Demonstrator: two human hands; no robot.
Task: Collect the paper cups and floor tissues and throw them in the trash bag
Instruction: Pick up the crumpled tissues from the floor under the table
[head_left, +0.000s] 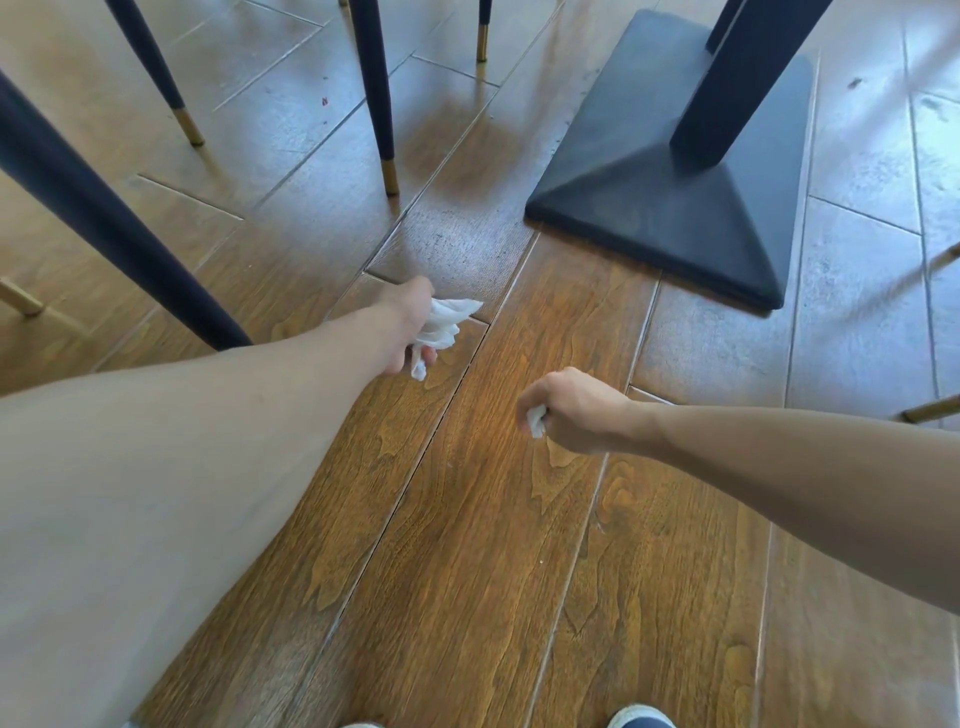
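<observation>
My left hand (408, 325) reaches forward low over the wooden floor and is closed on a crumpled white tissue (444, 327) that sticks out to the right of the fingers. My right hand (576, 410) is fisted a little nearer to me, and a small white tissue wad (536, 420) pokes out at its left side. No paper cups and no trash bag are in view.
A black square table base (670, 182) with its post stands ahead on the right. Dark chair legs with gold tips (387, 156) stand ahead and to the left, one thick leg (104, 218) close by my left arm. My shoe tips (641, 717) show at the bottom edge.
</observation>
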